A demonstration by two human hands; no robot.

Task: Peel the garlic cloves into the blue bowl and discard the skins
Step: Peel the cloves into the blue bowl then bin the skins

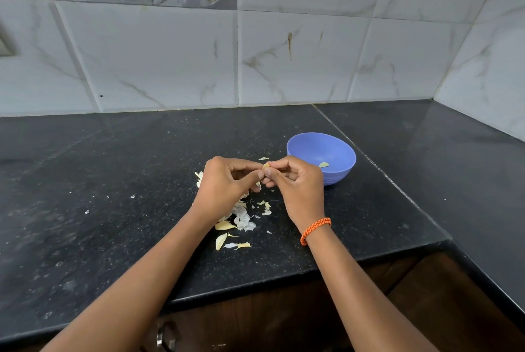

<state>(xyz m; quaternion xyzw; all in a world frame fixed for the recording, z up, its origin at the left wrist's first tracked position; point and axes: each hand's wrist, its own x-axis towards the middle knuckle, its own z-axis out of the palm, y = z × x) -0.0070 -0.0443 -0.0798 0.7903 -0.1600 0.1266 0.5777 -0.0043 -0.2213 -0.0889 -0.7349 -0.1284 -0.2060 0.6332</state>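
Flecks of white skin [86, 212] are lying scattered on the left part of the black counter [85, 181]. Left hand [224, 181] is hovering above the counter, fingers curled, thumb and forefinger pinching 1 garlic clove [266, 166] from the left. Below this hand, a pile of papery skins [241, 216] is lying on the counter, with 2 unpeeled cloves [223, 233] at its near edge. Right hand [295, 184] is meeting the left at the same clove, its fingertips clamped on the clove's right side; an orange bracelet [315, 230] is sitting on that wrist. Blue bowl [326, 147] is standing upright on the counter just beyond the right hand, holding 1 pale peeled clove [323, 164] on its floor. Marbled wall tiles [284, 53] are running behind the counter.
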